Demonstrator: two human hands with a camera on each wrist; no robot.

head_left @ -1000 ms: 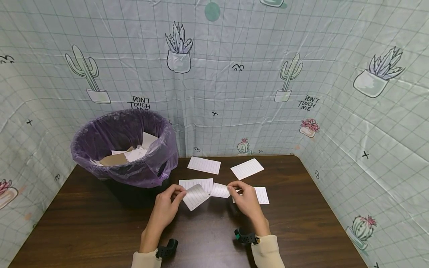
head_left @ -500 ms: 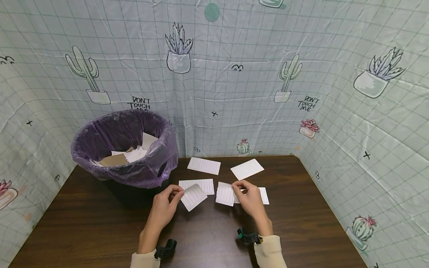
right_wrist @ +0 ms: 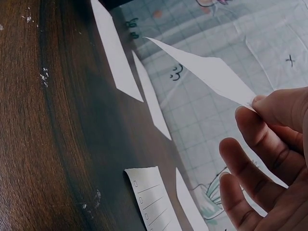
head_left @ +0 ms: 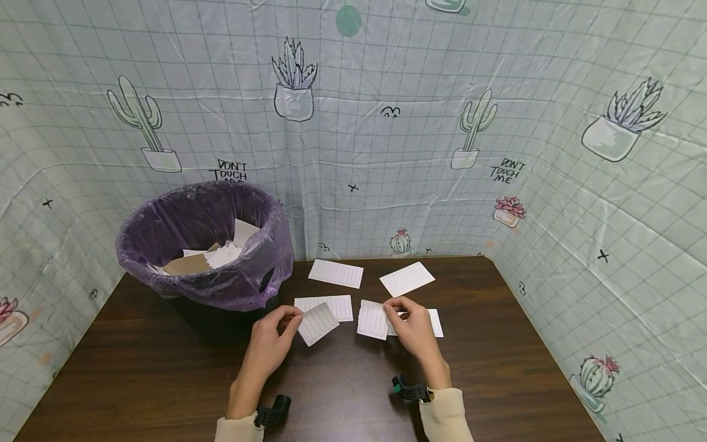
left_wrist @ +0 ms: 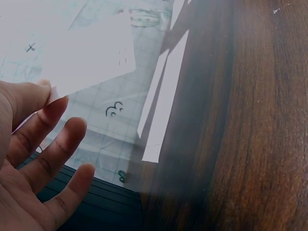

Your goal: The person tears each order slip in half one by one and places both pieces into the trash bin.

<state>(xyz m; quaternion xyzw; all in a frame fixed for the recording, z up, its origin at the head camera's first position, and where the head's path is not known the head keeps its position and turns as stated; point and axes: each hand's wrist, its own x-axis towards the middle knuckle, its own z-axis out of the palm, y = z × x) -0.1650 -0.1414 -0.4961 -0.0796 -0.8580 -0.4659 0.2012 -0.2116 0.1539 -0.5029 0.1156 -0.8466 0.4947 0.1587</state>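
My left hand [head_left: 272, 334] pinches a torn half of a lined paper card [head_left: 318, 324] between thumb and index finger. In the left wrist view the piece [left_wrist: 91, 57] is washed out by glare, and the other fingers are loosely bent. The other half [head_left: 373, 320], with one ragged edge, is pinched by my right hand [head_left: 411, 325]. A gap separates the two halves. One whole lined card [head_left: 345, 304] lies on the table partly behind the left piece. Another [head_left: 436, 322] is mostly covered by the right hand and its piece.
Two more lined cards [head_left: 335, 274] lie toward the back of the brown table [head_left: 342, 393]. At the left stands a black bin with a purple liner [head_left: 276, 245], holding paper scraps [head_left: 223, 255] and brown cardboard [head_left: 188, 264]. A patterned curtain [head_left: 353, 153] hangs behind.
The two pieces, touching at a corner one second ago, are now apart. My right hand has moved slightly right, and its piece has turned to face upward. The left hand has barely shifted.
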